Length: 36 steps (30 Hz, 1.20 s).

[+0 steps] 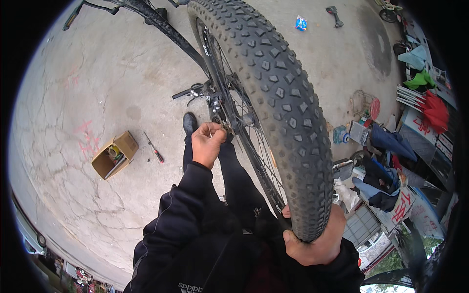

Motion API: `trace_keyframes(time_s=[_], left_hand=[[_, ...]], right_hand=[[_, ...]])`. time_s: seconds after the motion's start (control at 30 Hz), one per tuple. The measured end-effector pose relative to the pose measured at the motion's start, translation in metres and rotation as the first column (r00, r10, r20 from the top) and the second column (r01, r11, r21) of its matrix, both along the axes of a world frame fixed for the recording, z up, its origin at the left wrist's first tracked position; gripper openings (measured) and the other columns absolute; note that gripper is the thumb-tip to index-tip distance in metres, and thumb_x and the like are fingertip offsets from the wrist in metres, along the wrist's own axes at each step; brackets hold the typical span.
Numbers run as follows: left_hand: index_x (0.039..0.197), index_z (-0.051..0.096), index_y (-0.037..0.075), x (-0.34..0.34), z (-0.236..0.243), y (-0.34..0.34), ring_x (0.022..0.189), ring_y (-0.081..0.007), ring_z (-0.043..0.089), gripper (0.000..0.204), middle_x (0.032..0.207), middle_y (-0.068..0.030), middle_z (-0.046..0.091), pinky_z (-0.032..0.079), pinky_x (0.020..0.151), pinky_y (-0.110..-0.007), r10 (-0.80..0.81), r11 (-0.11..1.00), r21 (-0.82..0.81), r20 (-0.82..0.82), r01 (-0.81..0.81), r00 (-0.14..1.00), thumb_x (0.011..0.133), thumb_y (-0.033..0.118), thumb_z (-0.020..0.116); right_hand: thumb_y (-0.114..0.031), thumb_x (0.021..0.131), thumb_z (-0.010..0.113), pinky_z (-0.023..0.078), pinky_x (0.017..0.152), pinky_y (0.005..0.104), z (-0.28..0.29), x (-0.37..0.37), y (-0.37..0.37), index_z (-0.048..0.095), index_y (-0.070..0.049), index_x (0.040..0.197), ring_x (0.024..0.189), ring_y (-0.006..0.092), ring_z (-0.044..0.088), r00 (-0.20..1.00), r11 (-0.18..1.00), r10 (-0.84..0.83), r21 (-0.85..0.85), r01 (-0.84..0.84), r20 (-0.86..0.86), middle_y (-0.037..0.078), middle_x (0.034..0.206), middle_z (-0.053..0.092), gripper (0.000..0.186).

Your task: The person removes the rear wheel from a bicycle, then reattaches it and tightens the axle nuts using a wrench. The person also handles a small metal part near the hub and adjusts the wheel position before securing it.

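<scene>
A bicycle wheel with a knobby black tire (pixel 273 83) stands large in the middle of the view, mounted on a black fork (pixel 195 58). My left hand (pixel 207 141) is pinched at the hub (pixel 246 119), beside the metal brake and axle fittings (pixel 215 105); what its fingertips hold is too small to name. My right hand (pixel 317 237) wraps around the bottom of the tire at the lower right. Below the fork, a handlebar with a lever (pixel 183 93) is visible behind the wheel.
An open cardboard box (pixel 102 165) holding items sits on the concrete floor (pixel 73 107) at left, beside a red-handled screwdriver (pixel 154 149). A dark tool (pixel 334 17) and blue package (pixel 301 23) lie at top right. Red umbrellas (pixel 430 110), bags and clutter line the right side.
</scene>
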<state>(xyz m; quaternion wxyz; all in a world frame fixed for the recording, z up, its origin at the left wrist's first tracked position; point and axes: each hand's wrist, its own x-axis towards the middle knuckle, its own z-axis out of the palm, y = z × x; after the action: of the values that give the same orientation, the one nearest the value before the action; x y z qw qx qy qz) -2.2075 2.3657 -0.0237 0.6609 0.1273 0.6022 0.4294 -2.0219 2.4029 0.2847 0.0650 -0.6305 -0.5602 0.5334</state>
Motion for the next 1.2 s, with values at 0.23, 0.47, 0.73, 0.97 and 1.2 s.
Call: trace_keyframes(time_s=[0.23,0.47,0.73,0.97,1.2], left_hand=[[0.102,0.066,-0.005,0.001,-0.009,-0.009,0.074,-0.0153,0.067,0.018,0.092,-0.0077,0.069,0.056,0.069,-0.029,0.047,0.995,-0.089,0.043,-0.043,0.998,0.088,0.006,0.069],[0.104,0.066,-0.005,0.003,-0.025,-0.010,0.075,-0.0085,0.062,0.020,0.087,-0.0026,0.067,0.052,0.072,-0.023,-0.024,1.000,-0.018,0.012,0.024,1.000,0.087,0.001,0.074],[0.103,0.069,-0.002,0.006,-0.021,-0.011,0.077,-0.0079,0.060,0.019,0.090,-0.0020,0.066,0.053,0.073,-0.024,-0.045,0.983,0.166,-0.194,0.079,0.980,0.085,0.000,0.075],[0.100,0.071,0.000,0.005,-0.018,-0.013,0.079,-0.0154,0.066,0.019,0.095,-0.0081,0.069,0.056,0.075,-0.029,-0.135,0.947,0.210,-0.427,0.244,0.894,0.082,-0.001,0.075],[0.094,0.069,0.001,0.011,-0.007,-0.012,0.084,-0.0198,0.070,0.017,0.098,-0.0097,0.069,0.057,0.077,-0.030,0.033,0.889,0.378,-0.616,0.259,0.787,0.080,-0.007,0.073]], right_hand=[[-0.012,0.068,0.077,0.055,0.065,0.0382,-0.008,0.004,-0.007,0.068,0.002,0.095,0.067,0.0319,0.069,0.998,0.989,0.066,0.131,-0.064,-0.007,0.015,0.077,0.067,0.032],[-0.014,0.065,0.078,0.054,0.064,0.0391,-0.014,0.014,-0.017,0.066,0.003,0.097,0.066,0.0324,0.068,1.000,0.991,0.017,0.130,-0.014,-0.023,0.015,0.077,0.067,0.038],[-0.015,0.064,0.079,0.054,0.065,0.0398,-0.017,0.014,-0.021,0.066,0.003,0.098,0.068,0.0330,0.069,0.999,0.984,0.043,0.170,-0.044,0.007,0.015,0.079,0.067,0.041],[-0.012,0.064,0.078,0.054,0.066,0.0396,-0.016,0.011,-0.019,0.065,0.003,0.099,0.068,0.0327,0.069,0.999,0.989,0.027,0.143,-0.023,-0.028,0.015,0.080,0.068,0.041],[-0.012,0.064,0.078,0.054,0.066,0.0399,-0.014,0.009,-0.024,0.065,0.003,0.102,0.069,0.0327,0.069,1.000,0.990,-0.006,0.138,0.009,-0.025,0.014,0.080,0.068,0.044]])
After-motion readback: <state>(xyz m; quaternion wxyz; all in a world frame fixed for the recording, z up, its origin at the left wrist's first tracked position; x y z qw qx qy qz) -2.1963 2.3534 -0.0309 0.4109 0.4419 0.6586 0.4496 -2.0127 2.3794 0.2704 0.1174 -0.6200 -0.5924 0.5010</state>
